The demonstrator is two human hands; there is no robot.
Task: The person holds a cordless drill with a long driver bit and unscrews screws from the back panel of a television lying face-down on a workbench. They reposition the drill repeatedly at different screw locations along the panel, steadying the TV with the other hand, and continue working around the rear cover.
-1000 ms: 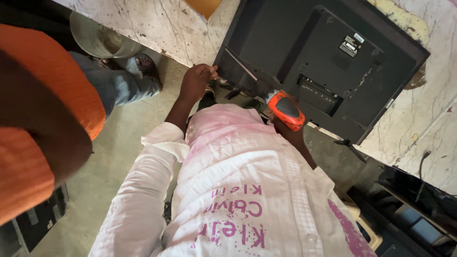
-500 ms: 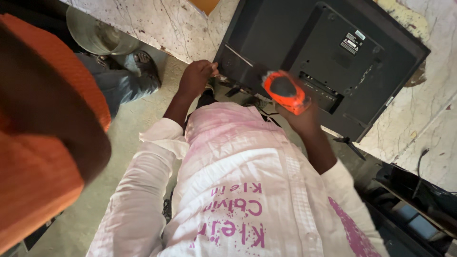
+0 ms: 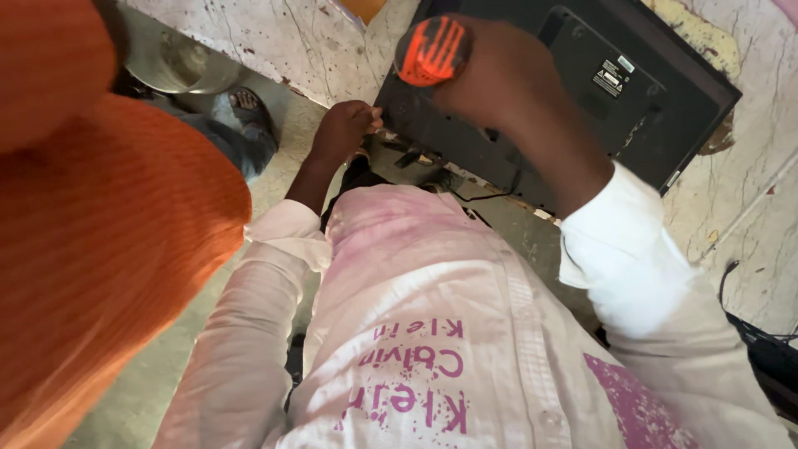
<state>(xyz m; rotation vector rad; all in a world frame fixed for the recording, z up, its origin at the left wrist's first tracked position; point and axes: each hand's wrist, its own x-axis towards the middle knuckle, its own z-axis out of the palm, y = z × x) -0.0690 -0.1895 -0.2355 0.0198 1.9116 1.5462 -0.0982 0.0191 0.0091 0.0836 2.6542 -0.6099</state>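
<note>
Two hands of yours are at work on the back of a black television (image 3: 657, 91) that leans against the marbled wall (image 3: 274, 41) in front of you. Your right hand (image 3: 499, 79) is raised in front of the upper part of the back panel, and its fingers are closed tightly around a tool with an orange and black ribbed handle (image 3: 432, 50); only the butt of the handle shows above your fist, and the working end of the tool is hidden behind your hand, so you cannot tell if it touches the panel. Your left hand (image 3: 345, 129) is lower and more to the left, at the bottom left corner of the television, well apart from the tool. Its fingers are curled in and rest against the edge of the set, but the picture does not show clearly if they grip the edge or some small thing, so I cannot tell this. The television is therefore between your two hands and just behind them, the right hand over its middle and the left hand at its lower corner. A thin black cable (image 3: 490, 193) hangs from under the set near your chest. Your white shirt with pink stains (image 3: 432, 316) fills the lower part of the view. At the left, a person in an orange garment (image 3: 91, 249) stands very near you, and behind them a round metal bowl (image 3: 179, 62) sits on the floor by the wall
</note>
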